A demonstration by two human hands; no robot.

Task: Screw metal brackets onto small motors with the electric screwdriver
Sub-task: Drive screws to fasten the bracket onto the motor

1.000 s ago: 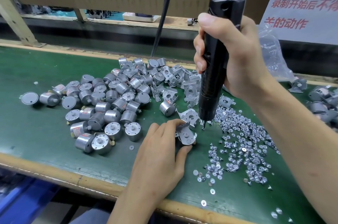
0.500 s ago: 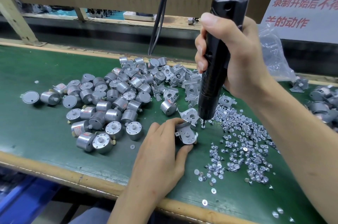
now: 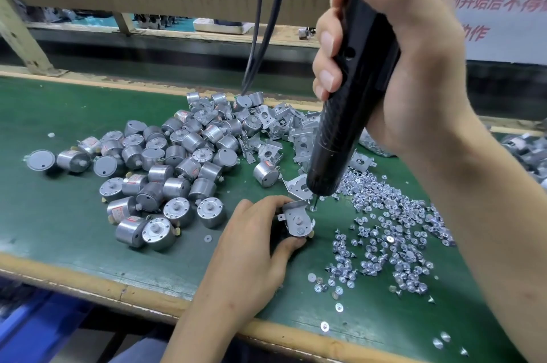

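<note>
Left hand [image 3: 251,253] gripping motor-and-bracket stack [image 3: 297,223] on green mat [image 3: 59,214], fingers curling round it, bracket face up. Right hand [image 3: 399,60] wrapping tight round electric screwdriver [image 3: 340,131], bit hanging over loose screw [image 3: 313,208] at edge of screw pile [image 3: 384,229], just beside stack. Looking like screw pickup step imo. Next: getting screw seated on bit, lining up with bracket hole, pressing straight down.

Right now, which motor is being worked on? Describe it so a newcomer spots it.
On the green mat, look between the heap of bare motors and the scattered screws, by the electric screwdriver's tip. The motor the left hand grips is it: alone among its neighbours, a metal bracket covers its face.
</note>
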